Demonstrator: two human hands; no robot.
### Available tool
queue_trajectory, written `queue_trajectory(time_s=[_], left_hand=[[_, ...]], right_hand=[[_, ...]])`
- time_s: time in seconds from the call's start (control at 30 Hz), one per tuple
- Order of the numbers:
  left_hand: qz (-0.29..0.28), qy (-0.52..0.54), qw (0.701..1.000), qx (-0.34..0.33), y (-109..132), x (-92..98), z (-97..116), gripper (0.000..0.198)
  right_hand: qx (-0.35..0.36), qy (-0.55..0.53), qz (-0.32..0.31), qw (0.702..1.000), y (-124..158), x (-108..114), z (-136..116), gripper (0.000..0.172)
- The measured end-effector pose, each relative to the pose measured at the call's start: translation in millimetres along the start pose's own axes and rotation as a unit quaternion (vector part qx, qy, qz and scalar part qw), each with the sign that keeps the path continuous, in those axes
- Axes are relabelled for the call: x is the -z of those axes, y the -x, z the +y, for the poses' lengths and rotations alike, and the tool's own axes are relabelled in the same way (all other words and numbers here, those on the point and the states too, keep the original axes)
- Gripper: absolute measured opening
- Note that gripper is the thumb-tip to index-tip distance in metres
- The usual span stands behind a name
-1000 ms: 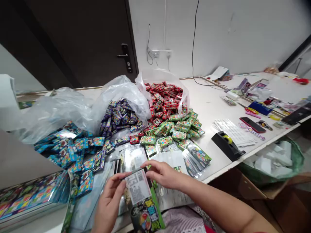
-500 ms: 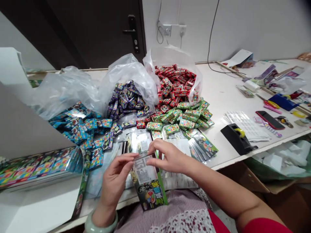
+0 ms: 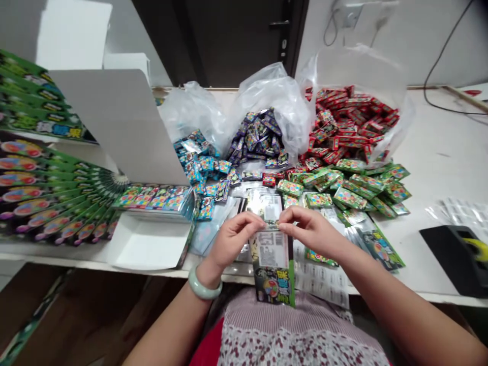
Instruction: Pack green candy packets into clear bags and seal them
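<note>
A printed packet (image 3: 272,279), black and green with a pale label area, hangs over the table's front edge in front of my body. My left hand (image 3: 234,236) pinches its upper part from the left, thumb against fingertips. From the right, my right hand (image 3: 310,231) pinches the same part, its fingertips close to the left ones. Whether a small strip lies between the fingertips I cannot make out. Behind the hands lie small green candy boxes (image 3: 353,198) and flat packets (image 3: 381,244), with a sheet of labels (image 3: 324,284) beneath the right forearm.
Plastic bags hold red boxes (image 3: 351,119), purple packets (image 3: 259,134) and blue packets (image 3: 204,165) along the back. An open white display box (image 3: 147,244) and fanned green packets (image 3: 72,203) stand left. A black tape dispenser (image 3: 453,259) sits at the right edge.
The view has swung left, bringing the display box and fanned packets into sight. My right fingers have come down and closed into a pinch beside my left fingertips on the packet.
</note>
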State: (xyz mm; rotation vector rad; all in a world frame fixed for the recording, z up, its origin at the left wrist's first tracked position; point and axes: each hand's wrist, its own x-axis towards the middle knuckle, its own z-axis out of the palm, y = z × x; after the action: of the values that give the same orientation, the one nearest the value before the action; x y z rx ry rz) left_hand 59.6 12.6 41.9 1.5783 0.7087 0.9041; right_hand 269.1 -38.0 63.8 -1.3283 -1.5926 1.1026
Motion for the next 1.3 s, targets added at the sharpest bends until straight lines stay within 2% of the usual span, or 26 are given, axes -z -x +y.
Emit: queue_trajectory(time_s=[0.07, 0.17, 0.27, 0.4, 0.53, 0.63, 0.7, 0.73, 0.77, 0.83, 0.9, 1.0, 1.2, 1.27, 1.3], left_hand=[[-0.017, -0.010, 1.000, -0.023, 6, 3.0, -3, 0.012], [-0.028, -0.020, 0.999, -0.039, 13, 3.0, -11, 0.009], [-0.006, -0.021, 0.999, -0.047, 16, -0.6, -18, 0.010], [-0.016, -0.049, 0.996, -0.070, 14, -3.5, -18, 0.011], [-0.013, -0.070, 0.997, -0.042, 11, -4.4, -18, 0.015], [-0.001, -0.095, 0.995, -0.040, 9, -4.6, -21, 0.014], [0.003, -0.107, 0.994, -0.034, 8, -4.0, -24, 0.012], [0.006, -0.110, 0.994, -0.028, 8, -3.5, -25, 0.012], [0.009, -0.113, 0.993, -0.024, 7, -3.2, -26, 0.011], [0.016, -0.114, 0.993, -0.021, 7, -3.2, -28, 0.010], [0.026, -0.113, 0.993, -0.020, 6, -4.5, -30, 0.009], [0.035, -0.112, 0.993, -0.014, 5, -6.9, -31, 0.009], [0.041, -0.114, 0.993, -0.006, 5, -6.1, -31, 0.008], [0.042, -0.113, 0.993, -0.007, 4, -6.2, -31, 0.007], [0.041, -0.110, 0.993, -0.008, 3, -7.0, -30, 0.007]], right_hand=[[0.070, 0.059, 0.003, 0.996, 8, -2, 4, 0.003], [0.148, 0.116, 0.030, 0.982, 18, -9, 12, 0.006], [0.142, 0.113, 0.081, 0.980, 22, -16, 21, 0.009], [0.136, 0.103, 0.097, 0.981, 21, -23, 30, 0.009], [0.139, 0.082, 0.138, 0.977, 20, -32, 30, 0.008], [0.109, 0.037, 0.128, 0.985, 19, -24, 33, 0.010], [0.066, 0.004, 0.120, 0.991, 21, -4, 44, 0.019], [0.037, 0.015, 0.137, 0.990, 23, 11, 52, 0.021], [0.005, 0.050, 0.162, 0.986, 26, 26, 62, 0.022], [-0.068, 0.197, 0.215, 0.954, 34, 56, 84, 0.017], [-0.114, 0.299, 0.199, 0.926, 41, 74, 104, 0.016], [-0.132, 0.334, 0.173, 0.917, 48, 75, 120, 0.014], [-0.134, 0.340, 0.170, 0.915, 56, 53, 121, 0.011], [-0.137, 0.283, 0.191, 0.930, 61, 55, 124, 0.007], [-0.142, 0.238, 0.207, 0.938, 63, 58, 124, 0.011]])
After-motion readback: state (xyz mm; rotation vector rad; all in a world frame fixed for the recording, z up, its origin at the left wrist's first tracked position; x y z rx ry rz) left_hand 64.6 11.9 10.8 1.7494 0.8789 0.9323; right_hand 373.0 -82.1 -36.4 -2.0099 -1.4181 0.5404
